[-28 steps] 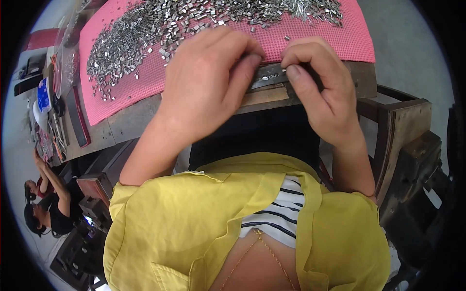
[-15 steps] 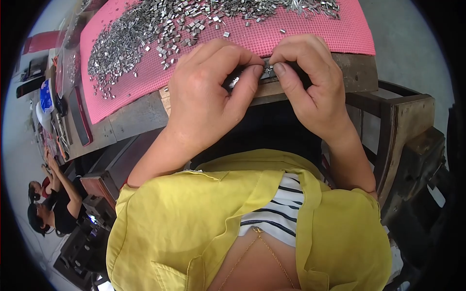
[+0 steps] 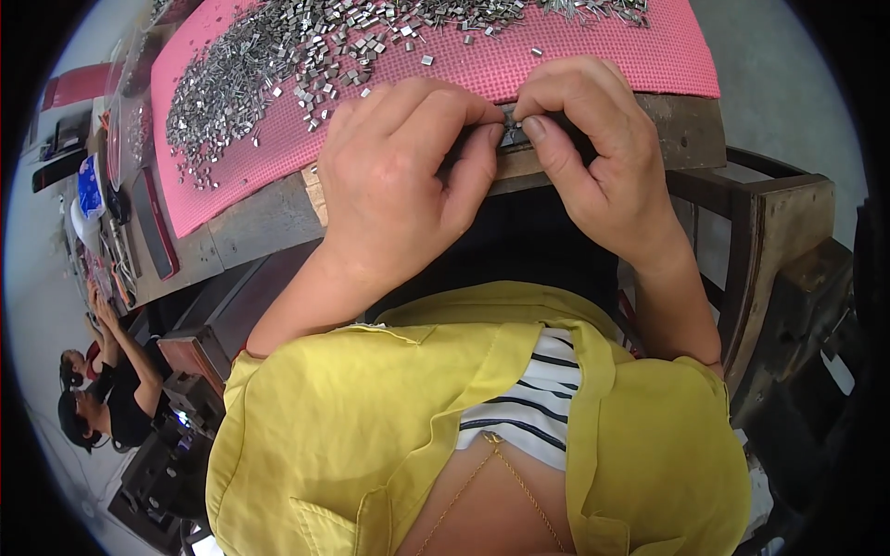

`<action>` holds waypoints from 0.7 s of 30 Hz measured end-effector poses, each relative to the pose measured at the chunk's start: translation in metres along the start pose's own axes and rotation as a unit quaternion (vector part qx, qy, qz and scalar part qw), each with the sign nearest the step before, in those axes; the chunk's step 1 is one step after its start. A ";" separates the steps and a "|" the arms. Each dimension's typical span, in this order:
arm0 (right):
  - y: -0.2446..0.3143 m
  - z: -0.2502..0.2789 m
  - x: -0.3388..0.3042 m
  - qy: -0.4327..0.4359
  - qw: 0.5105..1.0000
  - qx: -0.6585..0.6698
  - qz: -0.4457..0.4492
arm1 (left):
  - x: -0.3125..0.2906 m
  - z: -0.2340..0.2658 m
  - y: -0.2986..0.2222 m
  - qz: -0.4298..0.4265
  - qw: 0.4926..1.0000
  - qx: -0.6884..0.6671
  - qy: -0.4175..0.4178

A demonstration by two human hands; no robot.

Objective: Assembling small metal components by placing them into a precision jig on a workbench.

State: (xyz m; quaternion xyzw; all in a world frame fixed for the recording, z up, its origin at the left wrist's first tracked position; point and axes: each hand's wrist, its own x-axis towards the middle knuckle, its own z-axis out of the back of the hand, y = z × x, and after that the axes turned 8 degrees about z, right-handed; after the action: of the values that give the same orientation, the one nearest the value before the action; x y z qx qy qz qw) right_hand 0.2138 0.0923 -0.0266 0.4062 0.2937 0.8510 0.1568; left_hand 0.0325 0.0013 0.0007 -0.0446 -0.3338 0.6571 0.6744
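At the front edge of the wooden table, my left hand (image 3: pixel 394 171) and my right hand (image 3: pixel 603 162) face each other, thumb and forefinger pinched on both. Their fingertips almost meet over a small dark metal piece (image 3: pixel 513 137) at the table's edge. Whatever sits inside each pinch is too small or too covered to name. Just beyond my hands lies a pink textured mat (image 3: pixel 250 190) bearing a heap of small shiny metal blocks (image 3: pixel 348 56). Thin metal pins (image 3: pixel 593 11) lie at the mat's far right.
On the left part of the wooden table (image 3: pixel 264 222) lie a dark red-edged phone-like slab (image 3: pixel 153 222), a clear plastic bag (image 3: pixel 134 120) and several tools. Two people sit farther left, one in a black shirt (image 3: pixel 130 417). A wooden frame (image 3: pixel 779 218) stands at right.
Both hands keep their pinch at the same spot, with only slight finger and wrist shifts. The shiny surface under my left palm no longer shows.
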 end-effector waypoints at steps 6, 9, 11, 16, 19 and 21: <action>0.001 -0.003 -0.001 -0.018 1.000 -0.018 -0.001 | 0.000 0.000 -0.007 -0.032 0.995 0.088 -0.017; 0.001 -0.002 0.000 -0.016 1.000 -0.025 0.005 | 0.001 0.000 -0.012 -0.039 0.992 0.122 -0.019; 0.002 -0.002 0.000 -0.017 0.999 -0.034 0.001 | 0.000 -0.003 -0.011 -0.038 0.993 0.112 -0.025; 0.004 0.003 0.003 -0.004 1.000 -0.019 -0.008 | -0.002 0.002 -0.006 -0.028 0.998 0.041 -0.029; 0.006 0.013 0.005 0.018 0.999 -0.012 -0.030 | -0.007 -0.002 -0.006 -0.027 0.999 0.016 -0.043; 0.007 0.020 0.004 0.036 0.998 0.000 -0.051 | -0.010 -0.004 -0.004 -0.016 0.998 -0.018 -0.053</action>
State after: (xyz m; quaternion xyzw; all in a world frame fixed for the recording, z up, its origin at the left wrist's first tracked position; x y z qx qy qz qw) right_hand 0.2271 0.0960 -0.0095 0.3602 0.3190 0.8559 0.1895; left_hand 0.0382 -0.0074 -0.0043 -0.0164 -0.3811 0.6414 0.6657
